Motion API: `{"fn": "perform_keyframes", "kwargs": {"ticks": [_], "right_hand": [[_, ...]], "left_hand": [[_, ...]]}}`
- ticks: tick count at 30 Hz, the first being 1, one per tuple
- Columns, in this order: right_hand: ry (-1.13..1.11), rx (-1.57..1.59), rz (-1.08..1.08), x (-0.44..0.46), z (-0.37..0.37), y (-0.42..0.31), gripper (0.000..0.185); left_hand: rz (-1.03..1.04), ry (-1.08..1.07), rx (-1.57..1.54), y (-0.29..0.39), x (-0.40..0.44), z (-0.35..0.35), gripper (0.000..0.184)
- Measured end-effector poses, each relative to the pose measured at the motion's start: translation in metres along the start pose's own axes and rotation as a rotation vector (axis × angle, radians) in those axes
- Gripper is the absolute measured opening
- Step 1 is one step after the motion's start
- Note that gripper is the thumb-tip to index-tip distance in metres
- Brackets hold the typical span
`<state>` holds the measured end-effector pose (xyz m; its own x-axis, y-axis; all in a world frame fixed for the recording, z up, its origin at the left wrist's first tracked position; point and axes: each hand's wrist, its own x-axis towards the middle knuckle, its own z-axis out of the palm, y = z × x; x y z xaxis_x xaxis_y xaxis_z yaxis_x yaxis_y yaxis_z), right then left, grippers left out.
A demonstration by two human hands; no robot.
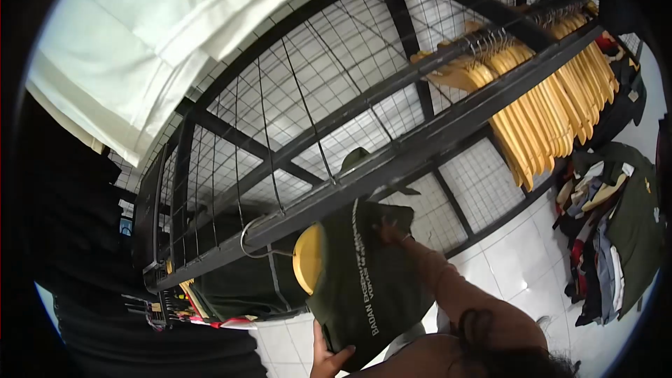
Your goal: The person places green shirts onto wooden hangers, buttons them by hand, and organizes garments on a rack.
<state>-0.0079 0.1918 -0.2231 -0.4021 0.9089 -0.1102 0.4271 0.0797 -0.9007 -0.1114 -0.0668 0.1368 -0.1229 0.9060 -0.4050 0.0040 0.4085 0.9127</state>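
Observation:
A dark green shirt (343, 266) with pale lettering is stretched between my two hands. My left hand (329, 358) grips its lower edge, thumb on top and fingers partly behind the cloth. On the far side of the lettering, my right hand (392, 229) holds the fabric; its fingertips look dark and blurred against it. A yellow wooden hanger (306, 259) shows at the shirt's left side, partly covered by the cloth. Its metal hook curls up by the black rack rail (336, 192).
Many wooden hangers (539, 105) hang on the rack at right. A pile of clothes (605, 231) lies on the white tiled floor (518, 252). White cloth (147, 35) hangs at upper left, black garments (119, 329) at lower left. Wire mesh (336, 70) stands behind the rail.

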Motion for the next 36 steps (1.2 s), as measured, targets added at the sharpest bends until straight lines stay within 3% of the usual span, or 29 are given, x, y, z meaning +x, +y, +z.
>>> {"fn": "perform_keyframes", "kwargs": {"ticks": [2,4,6,9,11,13,14,16,18,20,22,25,27,28,30,31,34,36], "right_hand": [[0.231,-0.002,0.531,-0.020,-0.036,-0.031,0.059],[0.754,0.360,-0.042,-0.022,-0.051,-0.048,0.065],[0.746,0.625,-0.313,-0.064,-0.098,-0.136,0.067],[0.650,0.667,-0.527,-0.093,-0.100,-0.198,0.065],[0.378,0.514,-0.604,-0.109,-0.080,-0.208,0.066],[0.441,0.538,-0.475,-0.090,-0.028,-0.166,0.067],[0.351,0.457,-0.317,-0.087,-0.004,-0.133,0.065],[0.065,-0.136,0.061,-0.107,0.039,-0.077,0.062],[-0.278,-0.360,0.107,-0.121,0.084,0.015,0.054],[-0.330,-0.331,0.103,-0.135,0.102,0.071,0.048],[-0.190,-0.230,0.110,-0.124,0.084,0.076,0.043],[0.207,0.752,0.018,-0.121,-0.015,0.000,0.028],[0.178,1.101,0.081,-0.150,-0.109,-0.131,0.027],[0.130,0.986,0.016,-0.170,-0.137,-0.168,0.028],[0.009,0.656,-0.183,-0.205,-0.178,-0.230,0.033],[0.006,0.644,-0.180,-0.218,-0.185,-0.249,0.033],[0.228,-0.055,-0.299,-0.247,-0.193,-0.286,0.033],[0.282,-0.162,-0.310,-0.248,-0.201,-0.284,0.031]], "left_hand": [[0.055,0.024,0.183,-0.008,0.002,-0.006,0.110],[0.186,0.046,0.518,-0.020,0.007,-0.005,0.094],[0.155,0.011,0.382,-0.010,0.007,0.008,0.094],[0.105,-0.048,0.137,0.010,0.010,0.021,0.097],[0.057,-0.071,-0.005,0.014,0.008,0.024,0.093],[0.033,-0.081,-0.069,0.018,0.008,0.026,0.090],[0.041,-0.083,-0.074,0.020,0.009,0.027,0.090],[0.053,-0.089,-0.082,0.021,0.008,0.027,0.089],[0.068,-0.071,-0.050,0.020,0.007,0.031,0.090],[0.105,-0.014,0.009,0.020,0.008,0.033,0.090],[0.130,-0.010,0.018,0.016,0.007,0.039,0.086],[0.168,-0.012,0.014,-0.002,0.014,0.045,0.080],[0.489,-0.186,0.263,-0.032,0.042,0.027,0.072],[0.654,-0.269,0.389,-0.037,0.048,0.024,0.068],[0.694,-0.264,0.424,-0.016,0.056,0.037,0.059],[0.696,-0.261,0.411,-0.006,0.059,0.041,0.059],[0.815,-0.217,0.649,0.017,0.069,0.047,0.056],[0.944,-0.177,0.830,0.030,0.081,0.043,0.055]]}}
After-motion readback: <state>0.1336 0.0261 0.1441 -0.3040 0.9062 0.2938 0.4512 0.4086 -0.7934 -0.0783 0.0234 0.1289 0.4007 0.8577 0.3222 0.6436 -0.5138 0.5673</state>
